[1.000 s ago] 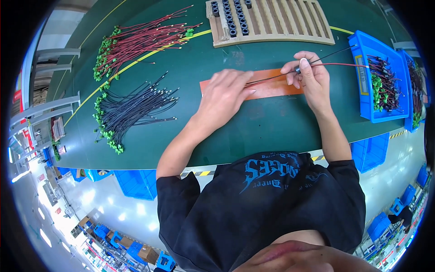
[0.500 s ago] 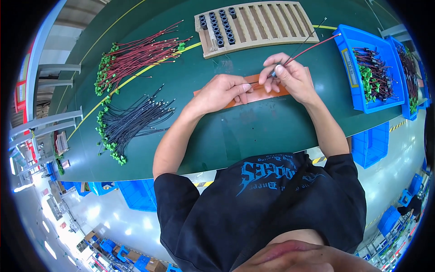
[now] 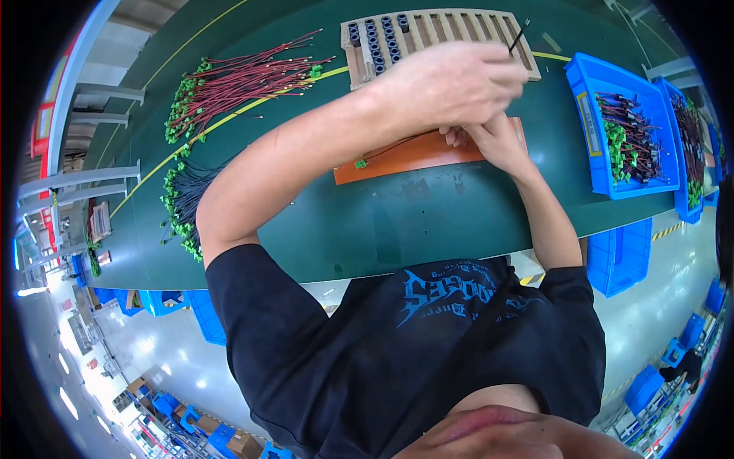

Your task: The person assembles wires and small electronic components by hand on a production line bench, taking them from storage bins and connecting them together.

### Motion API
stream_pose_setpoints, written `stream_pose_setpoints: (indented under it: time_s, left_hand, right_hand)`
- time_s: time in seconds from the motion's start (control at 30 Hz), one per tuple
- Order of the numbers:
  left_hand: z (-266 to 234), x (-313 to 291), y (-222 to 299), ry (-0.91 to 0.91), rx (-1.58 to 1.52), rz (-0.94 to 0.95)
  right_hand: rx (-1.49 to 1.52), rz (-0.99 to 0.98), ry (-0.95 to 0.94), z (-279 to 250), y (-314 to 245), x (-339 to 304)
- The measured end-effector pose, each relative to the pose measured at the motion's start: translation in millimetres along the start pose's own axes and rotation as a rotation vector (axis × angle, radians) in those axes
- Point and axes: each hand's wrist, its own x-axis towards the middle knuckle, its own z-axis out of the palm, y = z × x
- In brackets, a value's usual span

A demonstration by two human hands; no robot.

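My left hand [image 3: 466,84] reaches across to the right, its fingers closed near the far end of a black wire [image 3: 518,38] that sticks up beyond them. Just below it is my right hand [image 3: 497,144], partly covered by the left, fingers curled in around the wire pair. Dark wires [image 3: 401,143] run from a small green connector [image 3: 361,164] over the orange mat [image 3: 428,162] and pass beneath my hands. Whatever sits between the right fingertips is hidden.
Behind my hands stands a slotted cardboard tray [image 3: 443,23] with black rings [image 3: 375,50] in its left rows. Bundles of red wires [image 3: 237,84] and black wires [image 3: 187,195] with green connectors lie left. A blue bin [image 3: 604,172] of wired parts stands right.
My left hand has moved up and right from the connector side to the wires' far end, its arm crossing over the table. The green connector now shows on the mat. The right hand stays nearly in place.
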Motion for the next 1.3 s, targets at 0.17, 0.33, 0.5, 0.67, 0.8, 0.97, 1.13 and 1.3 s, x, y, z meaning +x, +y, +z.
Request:
stream_pose_setpoints:
  time_s: [0.17,0.33,0.5,0.67,0.8,0.97,1.13,1.3]
  left_hand:
    - [1.0,-21.8,-16.4,-0.053,0.058,-0.129]
    - [6.1,-54.9,-11.1,-0.117,-0.005,-0.281]
    - [20.2,-67.7,12.4,-0.038,-0.087,-0.585]
    - [46.9,-48.3,60.3,0.442,-0.653,-1.159]
    - [57.1,-39.2,88.3,0.731,-1.266,-1.508]
    - [91.1,-53.6,114.1,1.043,-1.476,-1.59]
    - [103.7,-69.8,119.2,1.062,-1.478,-1.674]
    - [107.1,-78.0,120.0,1.035,-1.548,-1.626]
  right_hand:
    - [0.1,0.11,-0.144,-8.5,-1.5,15.8]
    - [0.111,0.117,-0.202,-17.7,8.6,16.2]
    - [0.08,0.135,-0.226,-21.9,6.8,19.6]
    - [0.08,0.049,-0.241,-23.7,25.4,25.1]
    - [0.079,0.061,-0.225,-22.7,26.1,26.7]
    - [-0.177,-0.045,-0.145,-11.0,29.3,36.1]
    - [-0.238,-0.043,-0.042,9.7,28.2,44.2]
    - [0.117,0.269,-0.026,9.4,34.8,59.1]
